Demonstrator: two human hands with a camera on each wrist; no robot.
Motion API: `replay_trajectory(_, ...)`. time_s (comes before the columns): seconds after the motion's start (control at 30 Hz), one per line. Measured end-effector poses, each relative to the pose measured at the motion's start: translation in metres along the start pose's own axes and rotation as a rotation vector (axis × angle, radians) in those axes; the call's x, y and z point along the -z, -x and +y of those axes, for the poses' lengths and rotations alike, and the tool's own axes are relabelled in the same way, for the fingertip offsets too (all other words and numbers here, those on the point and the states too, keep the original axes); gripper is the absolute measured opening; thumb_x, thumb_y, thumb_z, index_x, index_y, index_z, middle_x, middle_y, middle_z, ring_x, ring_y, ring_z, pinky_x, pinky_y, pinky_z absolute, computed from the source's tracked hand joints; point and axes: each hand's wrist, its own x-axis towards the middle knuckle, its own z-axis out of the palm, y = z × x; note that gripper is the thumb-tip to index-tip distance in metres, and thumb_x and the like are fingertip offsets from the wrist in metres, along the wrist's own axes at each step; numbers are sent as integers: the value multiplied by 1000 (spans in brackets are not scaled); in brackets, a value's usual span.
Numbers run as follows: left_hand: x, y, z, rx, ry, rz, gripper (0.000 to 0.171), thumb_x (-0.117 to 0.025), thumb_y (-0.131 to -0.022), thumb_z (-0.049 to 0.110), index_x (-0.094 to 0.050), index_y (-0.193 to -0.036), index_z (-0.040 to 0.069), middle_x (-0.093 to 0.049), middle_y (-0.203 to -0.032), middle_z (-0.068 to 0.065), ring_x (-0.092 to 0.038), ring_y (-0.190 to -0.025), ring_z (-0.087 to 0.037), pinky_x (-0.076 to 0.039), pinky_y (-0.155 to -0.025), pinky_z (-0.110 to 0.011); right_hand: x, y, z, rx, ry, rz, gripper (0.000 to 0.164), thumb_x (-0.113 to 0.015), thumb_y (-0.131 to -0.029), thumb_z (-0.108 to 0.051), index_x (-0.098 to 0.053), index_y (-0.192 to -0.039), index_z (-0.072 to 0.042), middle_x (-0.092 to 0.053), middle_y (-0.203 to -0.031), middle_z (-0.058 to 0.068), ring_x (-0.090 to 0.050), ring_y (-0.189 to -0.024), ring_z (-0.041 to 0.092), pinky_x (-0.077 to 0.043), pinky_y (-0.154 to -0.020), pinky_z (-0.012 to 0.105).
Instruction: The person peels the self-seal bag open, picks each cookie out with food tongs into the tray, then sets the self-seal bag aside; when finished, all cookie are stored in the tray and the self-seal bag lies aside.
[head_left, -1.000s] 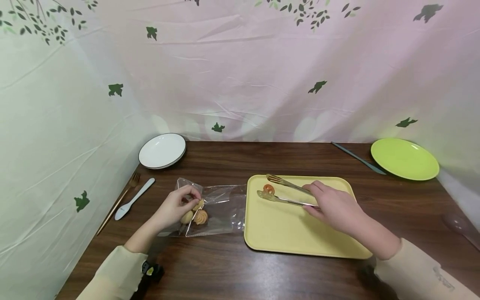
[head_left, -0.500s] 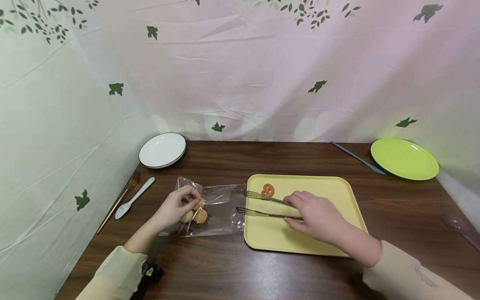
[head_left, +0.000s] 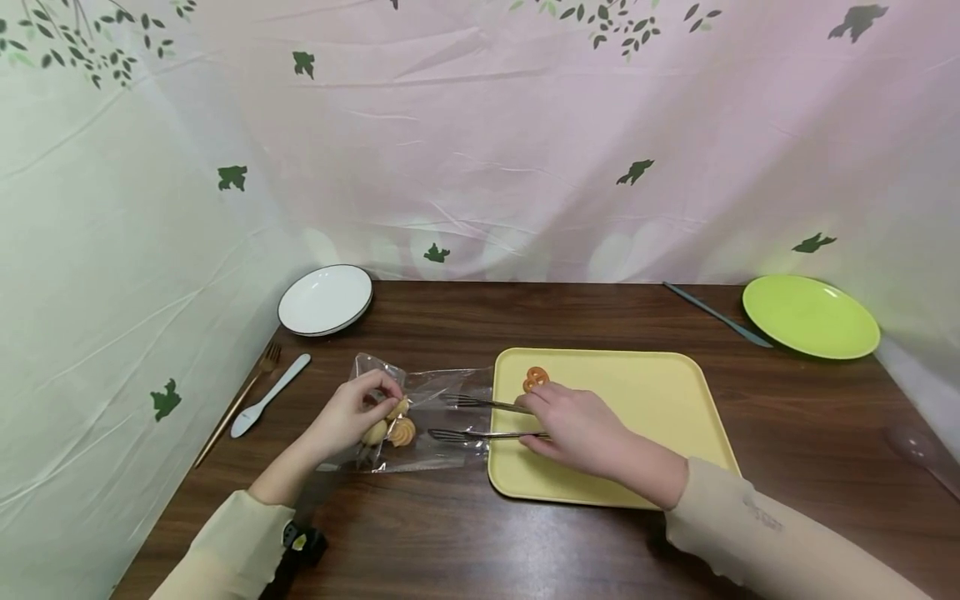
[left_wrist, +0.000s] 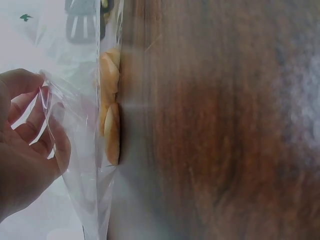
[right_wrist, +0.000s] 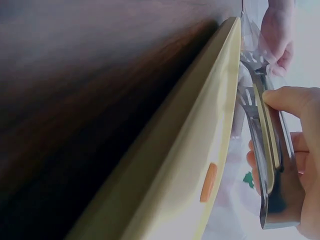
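In the head view my left hand (head_left: 347, 423) pinches the upper film of a clear plastic bag (head_left: 442, 457). Several cookies (head_left: 402, 432) lie inside; in the left wrist view the film (left_wrist: 75, 135) is lifted in a peak above the cookies (left_wrist: 111, 130). My right hand (head_left: 577, 429) holds metal tongs (head_left: 498, 435), their two slotted ends spread apart with nothing between them. These ends overlap the bag's right part, and the handles cross the left rim of the yellow tray (head_left: 645, 392). A pretzel (head_left: 536, 377) lies on the tray beyond my right fingers.
White plates (head_left: 325, 300) are at the back left, above a fork (head_left: 238, 407) and a pale spoon (head_left: 270, 396). At the back right are a green plate (head_left: 810, 317) and a dark knife (head_left: 716, 314). A patterned cloth (head_left: 480, 150) hangs behind the table.
My right hand has moved left with the tongs, from around the pretzel to over the bag, leaving the pretzel on the tray. The left hand has stayed in place.
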Motion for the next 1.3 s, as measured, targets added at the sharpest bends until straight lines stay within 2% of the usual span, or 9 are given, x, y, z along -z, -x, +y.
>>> replay_trajectory(0.17, 1, 0, 1, 1, -2, -5, 7, -63, -92, 16, -63, -94, 9, -59, -90, 8, -58, -83, -11, -50, -75, -32, -9, -18, -9, 43, -12, -7, 44, -67, -82, -46, -63, -112, -13, -63, -101, -2, -62, -90, 14, -53, -62, 34)
replay_trajectory(0.4, 1, 0, 2, -11, 9, -4, 3, -63, -92, 14, -63, -94, 13, -59, -90, 8, -57, -80, -13, -50, -74, -31, -18, -34, -20, 95, -4, -18, 47, -65, -84, -48, -62, -116, -14, -63, -108, -2, -61, -98, 14, -54, -70, 35)
replay_trajectory(0.67, -1, -1, 2, -19, 4, -3, 9, -64, -91, 12, -62, -91, 21, -62, -92, 4, -59, -82, -11, -50, -75, -31, -25, -44, -25, 108, -40, -20, 43, -65, -85, -46, -62, -115, -15, -62, -104, -4, -60, -93, 12, -52, -65, 33)
replay_trajectory(1.0, 0, -2, 2, -26, 3, 7, 12, -65, -90, 9, -62, -91, 20, -60, -91, 7, -58, -79, -10, -50, -73, -28, -29, -48, -24, 103, -65, -51, 37, -64, -87, -43, -63, -115, -19, -63, -105, -6, -61, -95, 10, -53, -69, 31)
replay_trajectory(1.3, 0, -2, 1, -31, -1, 21, 12, -65, -89, 8, -62, -91, 20, -59, -90, 9, -58, -78, -12, -50, -72, -29, -18, -43, -21, 70, -99, -76, 38, -65, -87, -42, -63, -116, -18, -64, -108, -5, -61, -98, 12, -53, -71, 33)
